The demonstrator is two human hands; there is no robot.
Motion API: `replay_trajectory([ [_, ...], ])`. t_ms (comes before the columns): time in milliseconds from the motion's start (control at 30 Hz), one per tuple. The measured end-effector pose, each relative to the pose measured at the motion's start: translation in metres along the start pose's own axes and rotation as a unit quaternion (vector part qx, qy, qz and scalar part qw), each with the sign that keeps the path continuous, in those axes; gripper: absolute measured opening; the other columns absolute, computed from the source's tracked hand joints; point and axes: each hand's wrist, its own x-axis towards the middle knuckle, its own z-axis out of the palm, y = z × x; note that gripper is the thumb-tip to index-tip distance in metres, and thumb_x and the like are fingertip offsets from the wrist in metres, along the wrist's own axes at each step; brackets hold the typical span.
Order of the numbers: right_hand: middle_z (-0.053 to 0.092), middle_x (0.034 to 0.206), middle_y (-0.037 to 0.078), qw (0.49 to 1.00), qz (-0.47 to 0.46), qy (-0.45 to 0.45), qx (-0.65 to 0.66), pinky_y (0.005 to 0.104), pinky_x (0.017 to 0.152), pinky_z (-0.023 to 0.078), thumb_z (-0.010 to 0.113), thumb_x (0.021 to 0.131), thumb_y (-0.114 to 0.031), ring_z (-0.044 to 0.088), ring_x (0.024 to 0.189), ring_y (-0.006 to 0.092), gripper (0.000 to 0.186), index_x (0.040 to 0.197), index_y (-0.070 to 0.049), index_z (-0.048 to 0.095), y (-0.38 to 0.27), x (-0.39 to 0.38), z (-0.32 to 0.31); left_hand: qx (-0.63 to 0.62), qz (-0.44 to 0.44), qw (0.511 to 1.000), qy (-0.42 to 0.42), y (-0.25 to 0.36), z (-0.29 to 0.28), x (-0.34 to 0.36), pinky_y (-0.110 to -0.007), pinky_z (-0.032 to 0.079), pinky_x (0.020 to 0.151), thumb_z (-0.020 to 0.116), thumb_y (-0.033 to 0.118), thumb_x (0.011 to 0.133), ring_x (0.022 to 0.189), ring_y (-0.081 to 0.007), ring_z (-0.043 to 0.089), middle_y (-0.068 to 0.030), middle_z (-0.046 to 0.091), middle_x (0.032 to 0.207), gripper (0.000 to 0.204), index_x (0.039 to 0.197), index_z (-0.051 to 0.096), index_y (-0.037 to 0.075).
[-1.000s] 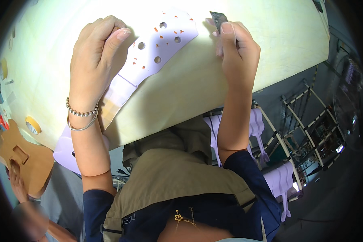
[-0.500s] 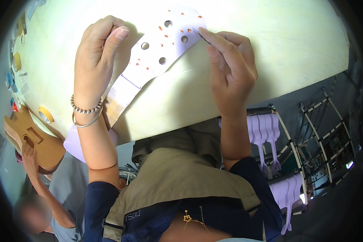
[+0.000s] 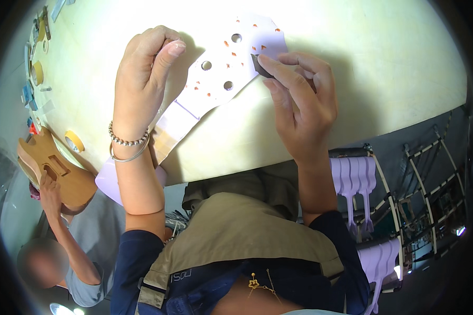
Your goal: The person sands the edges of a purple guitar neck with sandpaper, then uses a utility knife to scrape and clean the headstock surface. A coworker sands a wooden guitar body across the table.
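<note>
A pale lilac guitar headstock, with several round holes and small orange-red spots, lies on the table at the upper middle. Its neck runs down and left, beneath my left forearm, to a lilac curved part by the table edge. Over the headstock's right edge, my right hand pinches a small dark piece of sandpaper between thumb and fingers. My left hand is raised left of the headstock, fingers curled and thumb pressed against them; whatever they may hold is hidden.
A co-worker's hand holds a brown wooden guitar body at the left. Yellow tape rolls and small tools line the table's left side. Lilac guitar necks hang on a rack at the right, below the table.
The whole view has shifted, so things appear farther right and slightly lower. The sandpaper has turned to show its flat dark face and now covers one hole. My left hand stays curled.
</note>
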Motion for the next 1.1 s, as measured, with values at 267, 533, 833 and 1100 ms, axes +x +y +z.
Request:
replay_trajectory([
  [267,0.066,0.102,0.005,0.994,-0.077,0.014,-0.073,0.0324,0.067,0.048,0.068,0.075,-0.004,0.059,0.077,0.0212,0.029,0.102,-0.011,0.073,0.011,0.001,-0.001,0.037,-0.023,0.999,0.000,0.001,-0.001,-0.002,-0.032,0.041,0.074,0.055,0.024,0.095,0.077,-0.0247,0.047,-0.0086,0.052,0.075,0.026,0.086,0.058,0.000],
  [533,0.066,0.101,0.003,0.988,-0.113,0.025,-0.102,0.0322,0.065,0.046,0.066,0.074,-0.003,0.058,0.075,0.0197,0.030,0.102,-0.011,0.074,0.016,0.002,0.004,0.036,-0.031,0.999,-0.004,0.001,-0.002,-0.003,-0.032,0.041,0.075,0.056,0.025,0.095,0.078,-0.0243,0.047,-0.0080,0.053,0.076,0.026,0.086,0.059,0.001],
  [833,0.066,0.098,0.002,0.983,-0.122,0.021,-0.139,0.0314,0.063,0.045,0.066,0.072,-0.006,0.057,0.075,0.0187,0.030,0.100,-0.010,0.074,0.013,0.003,0.006,0.035,-0.029,0.999,-0.015,0.000,-0.003,-0.001,-0.032,0.041,0.075,0.056,0.025,0.095,0.079,-0.0248,0.047,-0.0083,0.053,0.076,0.026,0.087,0.059,0.001],
  [1100,0.066,0.092,0.001,0.989,-0.101,-0.015,-0.110,0.0316,0.063,0.044,0.065,0.073,-0.006,0.059,0.077,0.0185,0.026,0.097,-0.011,0.074,0.011,0.009,-0.001,0.022,-0.036,0.999,-0.011,-0.001,-0.002,-0.001,-0.032,0.040,0.076,0.056,0.024,0.094,0.079,-0.0247,0.047,-0.0082,0.053,0.077,0.025,0.086,0.058,0.001],
])
